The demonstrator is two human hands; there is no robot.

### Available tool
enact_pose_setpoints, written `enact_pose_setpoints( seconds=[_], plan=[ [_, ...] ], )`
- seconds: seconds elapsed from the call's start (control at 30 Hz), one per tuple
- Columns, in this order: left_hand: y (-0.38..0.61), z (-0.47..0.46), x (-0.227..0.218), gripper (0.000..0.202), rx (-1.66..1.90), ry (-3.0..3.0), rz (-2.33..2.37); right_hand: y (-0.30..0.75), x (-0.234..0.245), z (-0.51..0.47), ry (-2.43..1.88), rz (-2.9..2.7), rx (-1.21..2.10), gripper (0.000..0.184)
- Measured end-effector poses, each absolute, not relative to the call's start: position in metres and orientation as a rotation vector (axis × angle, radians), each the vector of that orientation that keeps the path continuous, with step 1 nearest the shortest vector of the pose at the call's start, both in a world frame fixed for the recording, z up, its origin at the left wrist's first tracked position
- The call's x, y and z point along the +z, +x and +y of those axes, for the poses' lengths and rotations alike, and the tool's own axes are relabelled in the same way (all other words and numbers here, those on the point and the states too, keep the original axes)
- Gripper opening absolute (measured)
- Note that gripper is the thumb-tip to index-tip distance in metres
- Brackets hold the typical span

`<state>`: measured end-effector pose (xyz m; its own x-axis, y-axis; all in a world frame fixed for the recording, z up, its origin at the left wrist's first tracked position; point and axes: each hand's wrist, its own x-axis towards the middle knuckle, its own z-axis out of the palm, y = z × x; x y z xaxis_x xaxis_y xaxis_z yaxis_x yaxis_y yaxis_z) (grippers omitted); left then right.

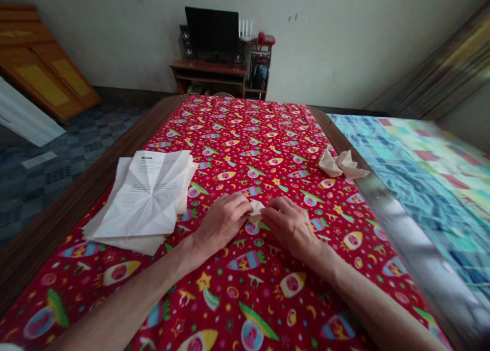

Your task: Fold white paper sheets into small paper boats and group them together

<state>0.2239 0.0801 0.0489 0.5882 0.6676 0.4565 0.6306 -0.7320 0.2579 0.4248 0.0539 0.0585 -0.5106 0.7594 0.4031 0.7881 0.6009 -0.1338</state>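
A small folded piece of cream paper (256, 210) lies on the red patterned tablecloth (252, 290) between my two hands. My left hand (224, 221) has its fingers curled and pinches the paper's left side. My right hand (290, 224) presses on the paper's right side with closed fingers. Most of the paper is hidden under the fingers. A stack of creased white sheets (145, 198) lies to the left of my left hand. Two finished folded paper shapes (340, 165) sit further away on the right.
The wooden table edge (57, 213) shows at the left. A bed with a blue checked cover (421, 172) adjoins the table on the right. Against the far wall stands a desk (209, 73) with a monitor and speakers.
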Motion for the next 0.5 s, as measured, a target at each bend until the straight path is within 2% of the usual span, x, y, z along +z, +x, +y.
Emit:
enact_pose_setpoints(
  seconds=[0.27, 0.5],
  plan=[
    [0.229, 0.073, 0.043, 0.008, 0.842, 2.698, 1.076, 0.432, 0.056, 0.051, -1.283, -2.527, 0.03, 0.017],
    [0.225, 0.073, 0.04, 0.008, 0.869, 2.637, 1.06, 0.431, 0.048, 0.053, -1.243, -2.352, 0.254, 0.018]
  ],
)
